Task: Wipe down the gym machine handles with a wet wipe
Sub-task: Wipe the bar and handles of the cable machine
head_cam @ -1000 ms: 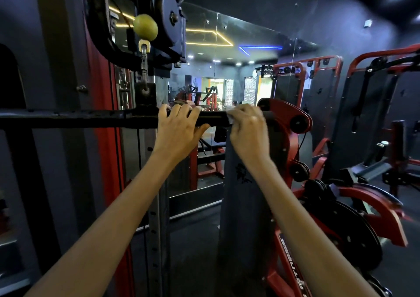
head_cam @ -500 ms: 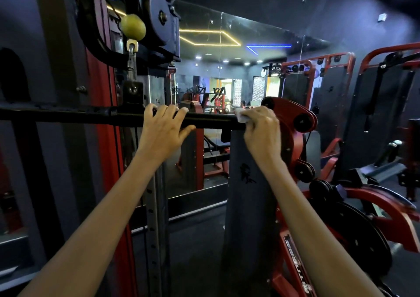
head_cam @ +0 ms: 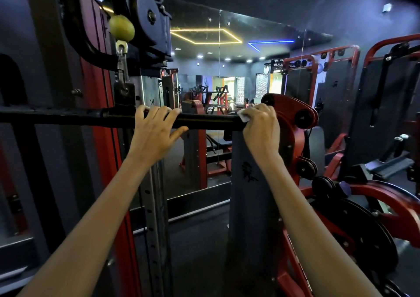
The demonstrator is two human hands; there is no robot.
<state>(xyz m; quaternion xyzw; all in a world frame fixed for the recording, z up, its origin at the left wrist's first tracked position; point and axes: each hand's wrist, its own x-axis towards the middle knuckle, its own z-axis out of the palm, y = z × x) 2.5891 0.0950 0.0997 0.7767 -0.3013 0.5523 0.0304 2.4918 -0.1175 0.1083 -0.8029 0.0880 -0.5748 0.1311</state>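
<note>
Progress on the bar: right hand [head_cam: 261, 129] has slid outward along the black handle bar [head_cam: 209, 122] since a second ago, and the white wet wipe [head_cam: 243, 116], hidden under the fist back then, now peeks out by its thumb. It's clenched around wipe and bar near the end. Left hand [head_cam: 154, 133] still grasps the bar bare, steadying it. Looks like the stretch between the hands is done, far end next.

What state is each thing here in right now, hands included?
left hand: fingers curled over the bar, gripping it
right hand: gripping the wipe against the bar's end
wet wipe: bunched, mostly hidden under the fingers
black bar: level, held by both hands
</note>
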